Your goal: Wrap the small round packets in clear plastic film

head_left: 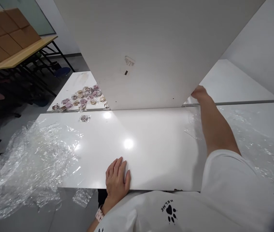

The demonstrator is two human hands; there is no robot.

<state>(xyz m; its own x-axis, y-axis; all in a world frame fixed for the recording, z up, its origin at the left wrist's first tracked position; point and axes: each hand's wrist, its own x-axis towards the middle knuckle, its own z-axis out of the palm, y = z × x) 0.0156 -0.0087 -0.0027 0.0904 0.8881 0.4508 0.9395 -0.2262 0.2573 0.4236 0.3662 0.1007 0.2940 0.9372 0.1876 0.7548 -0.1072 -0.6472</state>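
Note:
My left hand [116,180] lies palm down on the white table [141,138] at its front edge, fingers stretched out and nothing in it. A light wristband [99,213] is on that wrist. My right arm reaches forward, and my right hand [199,92] is at the right edge of a large upright white panel [156,64]. Its fingers are hidden behind the panel, so any grip cannot be made out. A small label [128,63] sticks to the panel. One small clear-wrapped item [85,118] lies apart on the table's left part.
Clear plastic bags [40,154] pile up at the left, partly hanging off the table. More clear plastic [262,141] lies at the right. Several small wrapped items [88,93] lie behind the panel's left edge. Cardboard boxes [6,35] stand on a wooden table [28,53].

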